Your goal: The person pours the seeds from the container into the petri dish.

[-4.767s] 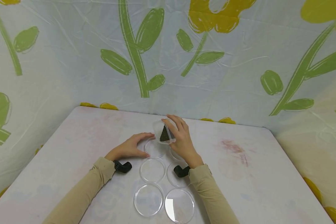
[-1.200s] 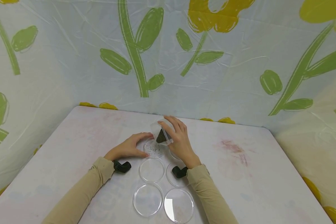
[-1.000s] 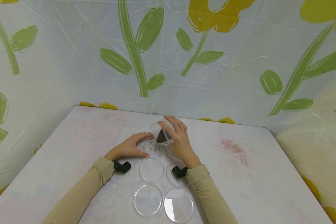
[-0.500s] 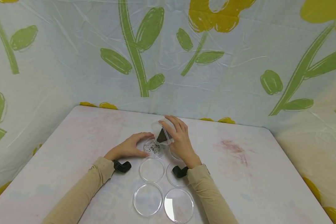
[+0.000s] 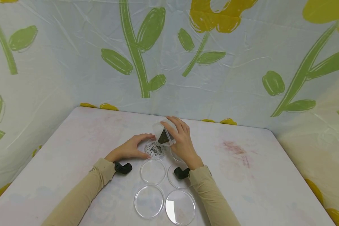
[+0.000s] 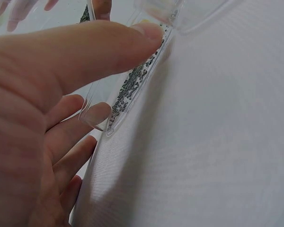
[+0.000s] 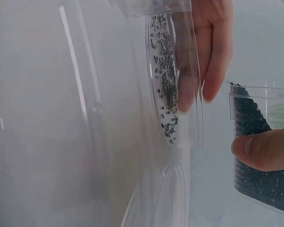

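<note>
My left hand [image 5: 129, 148] holds the sides of the back left petri dish [image 5: 146, 145], thumb and fingers around its edge. Small dark grains [image 5: 154, 148] lie scattered in this dish; the left wrist view shows them along the bottom beside the thumb [image 6: 109, 45]. Above the dish's right side, my right hand [image 5: 183, 142] grips a clear plastic container [image 5: 158, 127], tilted to the left. A sloping heap of the same grains [image 7: 258, 175] fills part of the container, as seen in the right wrist view.
More clear petri dishes stand in two columns: one [image 5: 153, 171] just in front, two at the front, left [image 5: 149, 201] and right [image 5: 180, 207]. Others on the right [image 5: 175, 182] are partly hidden under my right arm. A flowered cloth [image 5: 243, 81] hangs behind the table.
Grains have appeared in the back left dish, which looked bare at first, and they have grown denser. The container shifted slightly left and down, then stayed put; the left hand barely moved.
</note>
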Motion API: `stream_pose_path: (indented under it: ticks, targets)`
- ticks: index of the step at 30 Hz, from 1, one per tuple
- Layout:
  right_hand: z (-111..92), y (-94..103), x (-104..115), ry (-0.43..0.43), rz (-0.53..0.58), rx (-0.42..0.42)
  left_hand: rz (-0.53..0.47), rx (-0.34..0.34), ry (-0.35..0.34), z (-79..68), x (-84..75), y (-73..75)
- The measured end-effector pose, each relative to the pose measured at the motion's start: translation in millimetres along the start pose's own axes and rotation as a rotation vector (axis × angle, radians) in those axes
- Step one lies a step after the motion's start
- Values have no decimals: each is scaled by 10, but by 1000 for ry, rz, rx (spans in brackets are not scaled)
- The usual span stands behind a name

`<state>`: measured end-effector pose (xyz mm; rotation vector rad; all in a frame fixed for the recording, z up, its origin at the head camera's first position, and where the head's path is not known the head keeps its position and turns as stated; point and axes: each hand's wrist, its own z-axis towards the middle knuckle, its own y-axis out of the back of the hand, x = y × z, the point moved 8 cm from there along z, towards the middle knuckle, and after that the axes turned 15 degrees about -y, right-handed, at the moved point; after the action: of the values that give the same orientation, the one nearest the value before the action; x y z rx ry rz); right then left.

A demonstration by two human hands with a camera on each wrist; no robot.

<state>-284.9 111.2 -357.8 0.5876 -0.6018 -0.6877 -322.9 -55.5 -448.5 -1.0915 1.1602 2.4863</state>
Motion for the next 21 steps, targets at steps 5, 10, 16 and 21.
stream_pose_path:
  ticks: [5,10,16,21]
  targets:
    - [-3,3,3,-1,-3,3,-7,-2,-12,6,-10,1]
    - [-11,4,-10,0,0,1,-12,-4,-15,10,-15,-6]
    - [-13,4,-24,6,-1,-5,-8,-5,-11,9,-17,-7]
    - [-11,11,-23,10,-5,-11,-19,-7,-9,7,-21,-8]
